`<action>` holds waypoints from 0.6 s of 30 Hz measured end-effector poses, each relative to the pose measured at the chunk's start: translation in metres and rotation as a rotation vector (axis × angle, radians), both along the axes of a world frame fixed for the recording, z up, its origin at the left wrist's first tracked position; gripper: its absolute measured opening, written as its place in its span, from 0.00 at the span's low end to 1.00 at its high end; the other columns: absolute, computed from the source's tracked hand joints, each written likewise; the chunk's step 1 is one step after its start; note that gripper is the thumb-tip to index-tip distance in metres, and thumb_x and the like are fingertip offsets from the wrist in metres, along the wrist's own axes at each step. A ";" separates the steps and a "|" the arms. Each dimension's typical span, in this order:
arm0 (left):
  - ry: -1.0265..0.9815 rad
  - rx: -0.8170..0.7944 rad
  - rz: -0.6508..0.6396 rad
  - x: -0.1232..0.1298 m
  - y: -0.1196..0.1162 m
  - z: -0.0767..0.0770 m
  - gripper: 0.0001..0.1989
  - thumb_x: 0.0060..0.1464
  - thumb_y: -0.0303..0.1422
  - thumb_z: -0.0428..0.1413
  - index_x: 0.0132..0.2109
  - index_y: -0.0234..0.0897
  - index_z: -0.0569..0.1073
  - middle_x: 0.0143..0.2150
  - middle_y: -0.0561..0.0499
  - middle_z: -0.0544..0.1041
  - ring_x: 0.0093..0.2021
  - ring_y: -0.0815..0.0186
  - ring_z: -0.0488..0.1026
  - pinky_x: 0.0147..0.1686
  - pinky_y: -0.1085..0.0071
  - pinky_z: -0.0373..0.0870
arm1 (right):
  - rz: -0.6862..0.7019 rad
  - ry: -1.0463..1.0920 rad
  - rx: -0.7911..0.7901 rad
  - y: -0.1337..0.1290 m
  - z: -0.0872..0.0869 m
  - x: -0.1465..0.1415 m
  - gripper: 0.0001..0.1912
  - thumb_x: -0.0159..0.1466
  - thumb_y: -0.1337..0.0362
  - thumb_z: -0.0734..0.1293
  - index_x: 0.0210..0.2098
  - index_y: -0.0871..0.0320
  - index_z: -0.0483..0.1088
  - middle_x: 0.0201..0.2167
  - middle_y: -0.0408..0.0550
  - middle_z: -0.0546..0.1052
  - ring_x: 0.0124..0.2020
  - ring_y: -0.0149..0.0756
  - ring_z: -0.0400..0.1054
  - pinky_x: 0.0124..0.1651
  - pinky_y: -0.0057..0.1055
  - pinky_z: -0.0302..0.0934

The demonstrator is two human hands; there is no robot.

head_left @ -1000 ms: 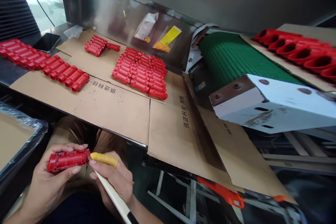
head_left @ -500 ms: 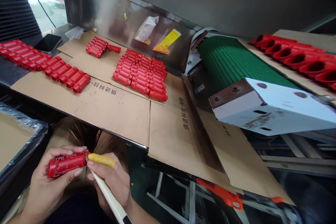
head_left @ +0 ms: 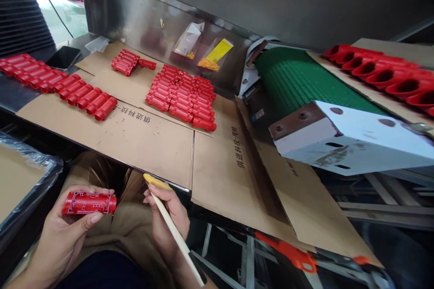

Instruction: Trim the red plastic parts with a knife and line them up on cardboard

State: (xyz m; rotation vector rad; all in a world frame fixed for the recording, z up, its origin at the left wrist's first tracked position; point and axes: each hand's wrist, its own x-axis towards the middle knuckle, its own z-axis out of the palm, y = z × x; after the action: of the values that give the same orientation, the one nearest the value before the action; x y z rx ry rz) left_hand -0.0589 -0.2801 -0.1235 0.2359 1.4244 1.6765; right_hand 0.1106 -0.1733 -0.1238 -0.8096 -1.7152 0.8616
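Note:
Low over my lap at the left, my left hand (head_left: 63,232) is closed around a red plastic tube-shaped housing (head_left: 88,203). A face with dark-edged raised outlines is turned up. To its right, apart from the housing, my right hand (head_left: 169,219) grips a slim cream-handled tool (head_left: 176,236); its working tip is hidden by the fingers. A yellow finger cot (head_left: 158,183) covers one finger of that hand. Ahead on the cardboard-covered bench lie a row of red housings (head_left: 86,97) and a block of similar ones (head_left: 181,95).
A green ribbed conveyor (head_left: 291,81) with a white metal end (head_left: 342,140) stands at the right, with red tubes (head_left: 383,72) beside it. A phone (head_left: 64,58) and plastic bags (head_left: 217,54) lie at the back. A film-lined box (head_left: 23,180) sits at lower left.
My right hand with the tool has moved right, away from the red housing it was touching. My left hand has turned the housing slightly so its outlined face shows more.

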 end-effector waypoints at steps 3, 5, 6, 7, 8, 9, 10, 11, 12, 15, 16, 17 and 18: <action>0.071 -0.001 -0.067 -0.009 0.006 0.007 0.28 0.46 0.41 0.77 0.51 0.46 0.75 0.50 0.48 0.87 0.54 0.49 0.84 0.58 0.56 0.81 | 0.106 0.014 -0.048 0.003 0.009 0.009 0.11 0.73 0.70 0.71 0.51 0.52 0.81 0.41 0.50 0.87 0.41 0.41 0.84 0.45 0.36 0.82; 0.306 -0.015 -0.159 -0.026 0.023 0.016 0.31 0.51 0.44 0.74 0.57 0.46 0.71 0.49 0.45 0.87 0.49 0.49 0.86 0.52 0.58 0.83 | 0.117 0.020 -0.002 0.006 0.014 0.013 0.10 0.72 0.70 0.72 0.51 0.51 0.82 0.43 0.52 0.87 0.44 0.43 0.83 0.48 0.39 0.82; 0.490 -0.024 -0.217 -0.037 0.038 0.023 0.32 0.55 0.46 0.71 0.60 0.45 0.69 0.49 0.44 0.87 0.47 0.49 0.87 0.49 0.58 0.83 | 0.088 0.018 0.013 0.007 0.015 0.014 0.10 0.72 0.69 0.72 0.50 0.51 0.82 0.43 0.52 0.86 0.44 0.43 0.83 0.48 0.39 0.81; 0.724 -0.021 -0.234 -0.048 0.056 0.030 0.31 0.59 0.48 0.67 0.63 0.44 0.66 0.49 0.43 0.87 0.46 0.49 0.87 0.46 0.59 0.82 | 0.054 0.016 0.022 0.009 0.015 0.014 0.10 0.72 0.69 0.72 0.50 0.51 0.82 0.42 0.51 0.86 0.44 0.42 0.83 0.48 0.38 0.81; 0.963 -0.046 -0.286 -0.058 0.076 0.038 0.32 0.64 0.48 0.61 0.68 0.41 0.62 0.53 0.40 0.86 0.50 0.47 0.85 0.49 0.57 0.81 | 0.031 0.011 0.032 0.011 0.015 0.014 0.10 0.73 0.69 0.71 0.50 0.51 0.82 0.41 0.51 0.87 0.42 0.41 0.82 0.47 0.37 0.81; 1.233 -0.111 -0.353 -0.067 0.099 0.046 0.31 0.67 0.48 0.55 0.69 0.36 0.62 0.53 0.36 0.85 0.52 0.45 0.84 0.51 0.55 0.79 | 0.024 0.008 0.044 0.012 0.015 0.013 0.10 0.73 0.69 0.71 0.50 0.50 0.82 0.40 0.50 0.87 0.41 0.41 0.82 0.46 0.36 0.81; 1.483 -0.200 -0.443 -0.074 0.121 0.053 0.28 0.68 0.47 0.50 0.66 0.33 0.65 0.50 0.34 0.85 0.50 0.43 0.84 0.49 0.54 0.79 | 0.033 0.009 0.059 0.013 0.014 0.012 0.10 0.73 0.68 0.71 0.51 0.50 0.81 0.38 0.49 0.86 0.39 0.41 0.82 0.45 0.35 0.81; 1.580 -0.242 -0.485 -0.078 0.142 0.059 0.24 0.67 0.45 0.50 0.60 0.31 0.71 0.47 0.32 0.84 0.47 0.41 0.83 0.47 0.52 0.78 | 0.049 0.018 0.072 0.014 0.013 0.011 0.10 0.73 0.67 0.71 0.52 0.49 0.81 0.36 0.48 0.86 0.38 0.41 0.82 0.44 0.35 0.80; 1.655 -0.277 -0.504 -0.080 0.160 0.063 0.21 0.66 0.42 0.50 0.55 0.30 0.74 0.45 0.29 0.84 0.46 0.39 0.83 0.46 0.50 0.78 | 0.063 0.032 0.081 0.014 0.012 0.011 0.11 0.74 0.65 0.70 0.53 0.49 0.80 0.35 0.48 0.86 0.37 0.41 0.82 0.43 0.35 0.80; 1.791 -0.334 -0.484 -0.077 0.191 0.069 0.14 0.63 0.35 0.50 0.45 0.31 0.77 0.44 0.25 0.82 0.49 0.34 0.79 0.48 0.45 0.74 | 0.055 0.080 0.065 0.015 0.008 0.012 0.10 0.76 0.59 0.69 0.54 0.49 0.80 0.34 0.49 0.84 0.34 0.41 0.81 0.39 0.34 0.79; 1.831 -0.354 -0.461 -0.076 0.194 0.069 0.14 0.63 0.34 0.50 0.44 0.31 0.78 0.44 0.24 0.81 0.50 0.33 0.77 0.49 0.44 0.73 | 0.033 0.089 0.050 0.016 0.005 0.013 0.10 0.76 0.57 0.68 0.53 0.49 0.81 0.33 0.49 0.84 0.33 0.41 0.81 0.38 0.34 0.79; 1.864 -0.375 -0.435 -0.076 0.195 0.069 0.14 0.63 0.34 0.50 0.44 0.31 0.78 0.45 0.23 0.80 0.51 0.32 0.76 0.49 0.42 0.72 | 0.004 0.097 0.036 0.017 0.003 0.015 0.10 0.76 0.56 0.69 0.51 0.49 0.81 0.33 0.49 0.84 0.31 0.41 0.81 0.36 0.35 0.79; 1.889 -0.392 -0.411 -0.077 0.196 0.070 0.15 0.63 0.36 0.50 0.43 0.32 0.78 0.45 0.23 0.79 0.51 0.31 0.75 0.48 0.41 0.71 | -0.025 0.108 0.021 0.018 0.000 0.018 0.11 0.76 0.55 0.69 0.50 0.50 0.82 0.32 0.50 0.83 0.30 0.41 0.81 0.35 0.35 0.79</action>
State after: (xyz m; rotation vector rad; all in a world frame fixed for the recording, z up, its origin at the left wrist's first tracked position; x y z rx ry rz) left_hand -0.1358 -0.0844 -0.0534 2.0498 2.5524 0.4125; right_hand 0.1281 -0.1553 -0.1233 -0.7552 -1.6140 0.8542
